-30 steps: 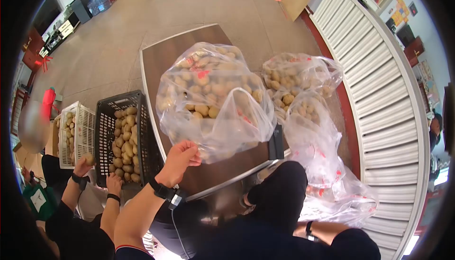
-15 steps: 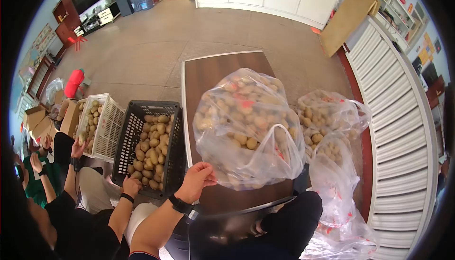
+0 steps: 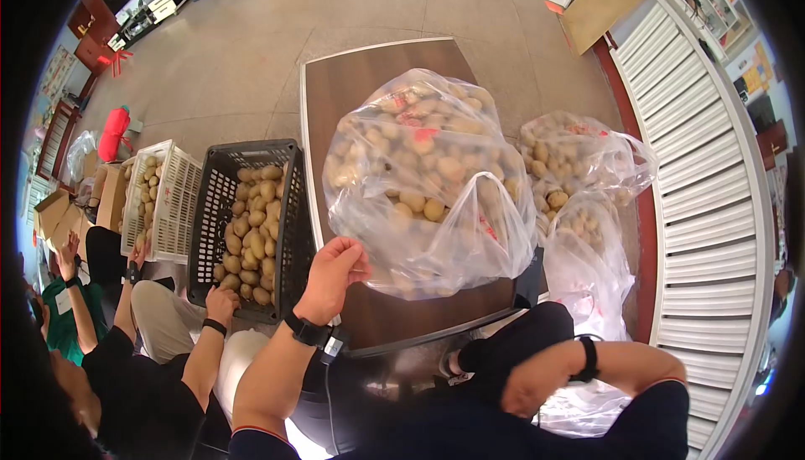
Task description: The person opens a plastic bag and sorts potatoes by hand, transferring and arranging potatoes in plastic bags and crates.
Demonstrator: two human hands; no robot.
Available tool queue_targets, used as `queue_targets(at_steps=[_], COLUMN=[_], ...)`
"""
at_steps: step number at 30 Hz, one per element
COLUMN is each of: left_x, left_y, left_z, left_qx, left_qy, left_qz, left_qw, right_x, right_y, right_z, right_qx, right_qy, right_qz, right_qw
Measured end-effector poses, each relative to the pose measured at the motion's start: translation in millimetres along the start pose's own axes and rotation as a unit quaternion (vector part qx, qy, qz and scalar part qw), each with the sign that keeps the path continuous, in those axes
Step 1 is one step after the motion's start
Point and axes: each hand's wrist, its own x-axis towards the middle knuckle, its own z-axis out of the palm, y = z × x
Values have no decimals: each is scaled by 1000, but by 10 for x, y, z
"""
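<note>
A large clear plastic bag of potatoes (image 3: 428, 183) lies on the brown table (image 3: 377, 322). My left hand (image 3: 335, 274) is at the bag's lower left edge, its thumb and fingers closed together on what seems to be a bit of the plastic. Over my dark-trousered knee, low on the right, is my right hand (image 3: 530, 383). Its fingers are blurred and partly hidden, touching no potatoes. To the left of the table stands a black crate (image 3: 205, 242) with loose potatoes (image 3: 250, 238) inside.
A co-worker's hand (image 3: 222, 302) rests at the black crate's near edge. Beyond it are a white crate (image 3: 178, 200) of potatoes and another person in green. More bagged potatoes (image 3: 558, 158) lie right of the table, beside a white radiator (image 3: 713, 242).
My right hand has come into view over my knee. The camera view has shifted, while my left hand stays at the edge of the large bag.
</note>
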Motion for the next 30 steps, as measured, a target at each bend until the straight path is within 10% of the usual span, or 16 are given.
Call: queue_targets(at_steps=[4, 8, 11, 15, 21, 30], left_x=[-60, -34, 1, -19, -225, -175], left_y=[-64, -156, -239, -254, -134, -237], left_z=[154, 246, 285, 333, 662, 518], left_qx=[28, 87, 147, 227, 370, 354], left_qy=[-9, -7, -15, -29, -57, -263], left_qz=[19, 59, 95, 128, 287, 256], left_qw=[999, 994, 984, 965, 882, 860], right_x=[153, -156, -382, -206, 683, 1203], right_y=[-145, 100, 370, 322, 13, -376], right_z=[-678, -1439, -1765, -1629, -1080, -844], right_qx=[-287, -427, -283, -232, -263, -270], right_qy=[466, 800, 824, 787, 697, 653], right_qz=[69, 85, 259, 261, -81, -154], right_qw=[834, 412, 417, 508, 662, 690])
